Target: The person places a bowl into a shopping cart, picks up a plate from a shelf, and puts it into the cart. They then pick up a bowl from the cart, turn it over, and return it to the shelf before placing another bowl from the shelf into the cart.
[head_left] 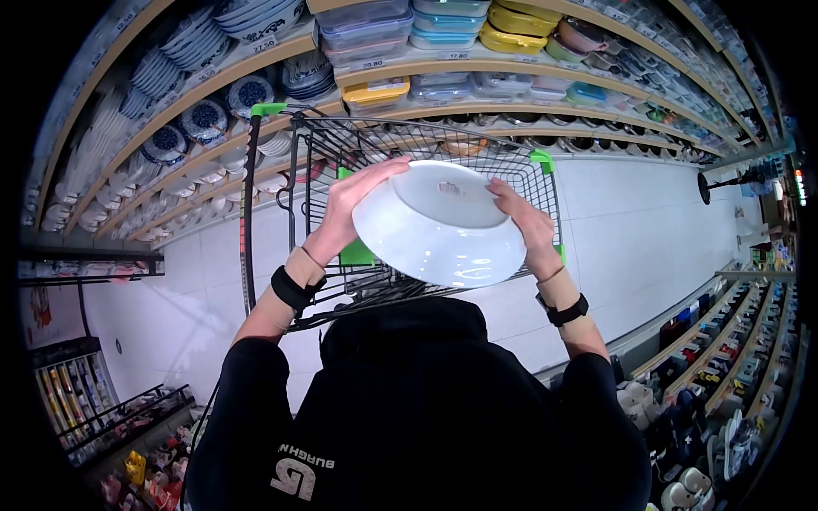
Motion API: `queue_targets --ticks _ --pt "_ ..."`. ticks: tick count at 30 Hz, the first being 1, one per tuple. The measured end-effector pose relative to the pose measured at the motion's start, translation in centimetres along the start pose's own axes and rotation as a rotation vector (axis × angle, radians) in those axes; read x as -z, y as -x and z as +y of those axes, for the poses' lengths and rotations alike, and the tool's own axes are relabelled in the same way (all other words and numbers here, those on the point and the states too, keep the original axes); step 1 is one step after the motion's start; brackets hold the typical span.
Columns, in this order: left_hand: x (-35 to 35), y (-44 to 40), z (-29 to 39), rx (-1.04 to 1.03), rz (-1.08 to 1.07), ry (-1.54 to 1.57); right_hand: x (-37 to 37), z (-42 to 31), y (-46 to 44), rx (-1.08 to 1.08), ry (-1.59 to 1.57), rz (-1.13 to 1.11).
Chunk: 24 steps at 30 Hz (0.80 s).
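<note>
A large white plate (443,243) is held between my two hands above the cart, tilted, with its glossy underside and foot ring facing me. A small reddish mark shows inside the ring. My left hand (354,200) grips the plate's left edge, and my right hand (524,220) grips its right edge with the thumb on the underside. The fingers behind the plate are hidden. Beneath it stands a black wire shopping cart (319,140) with green corner pieces; the plate covers much of its basket.
Ahead, curved shelves carry stacked blue-patterned bowls (204,119), lidded plastic containers (366,30) and yellow boxes (515,30). Pale tiled floor (639,230) runs along the aisle. Racks with slippers (733,443) stand at the lower right, and another display (77,392) at the lower left.
</note>
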State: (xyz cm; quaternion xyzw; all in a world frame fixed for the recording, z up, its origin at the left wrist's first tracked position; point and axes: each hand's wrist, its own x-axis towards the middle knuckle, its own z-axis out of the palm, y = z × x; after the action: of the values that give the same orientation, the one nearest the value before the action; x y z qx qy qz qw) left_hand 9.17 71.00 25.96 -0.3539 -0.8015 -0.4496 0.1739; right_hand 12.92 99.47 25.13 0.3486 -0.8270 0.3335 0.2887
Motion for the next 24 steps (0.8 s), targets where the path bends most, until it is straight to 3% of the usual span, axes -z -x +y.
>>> queue_targets --ticks 10,14,18,19,21,24 --pt "-0.2 0.2 0.1 -0.123 0.111 -0.115 1.0 -0.2 -0.5 0.149 0.119 -0.05" --pt "0.1 0.6 0.2 -0.024 0.07 -0.059 0.5 -0.2 -0.3 0.095 0.078 -0.053" --pt "-0.2 2.0 -1.6 0.259 -0.047 0.113 -1.0 -0.6 0.5 -0.322 -0.11 -0.106" --pt "-0.5 2.1 -1.3 0.447 -0.042 0.144 -1.4 -0.2 0.8 -0.488 -0.2 -0.175" --pt "-0.9 3.0 -2.7 0.602 -0.147 0.176 -1.6 -0.4 0.5 -0.823 -0.36 -0.275" --pt "-2.8 5.7 -5.7 0.682 -0.172 0.249 -3.3 1.6 3.2 -0.923 -0.535 -0.263"
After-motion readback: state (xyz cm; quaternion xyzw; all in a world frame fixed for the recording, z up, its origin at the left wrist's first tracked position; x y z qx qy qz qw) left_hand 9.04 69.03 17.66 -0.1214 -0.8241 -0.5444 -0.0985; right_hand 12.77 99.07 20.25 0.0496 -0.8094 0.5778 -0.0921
